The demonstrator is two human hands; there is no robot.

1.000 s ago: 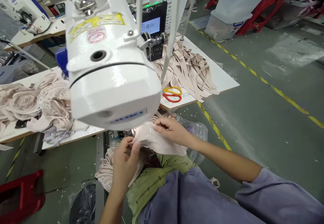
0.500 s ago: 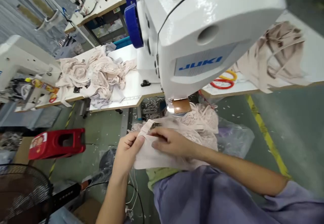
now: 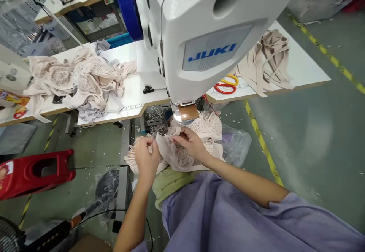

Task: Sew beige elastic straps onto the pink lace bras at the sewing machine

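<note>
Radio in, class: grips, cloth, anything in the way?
Right grip pinching cloth. Left grip at cloth's edge. Cloth between grips, lace beside it. Machine just beyond, in front.

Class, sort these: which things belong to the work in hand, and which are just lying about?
Likely part of the work:
- pale fabric between left hand and right hand
- lace pieces
- sewing machine

Seemingly lying about:
- red stool
- clear plastic bag
- fan
</note>
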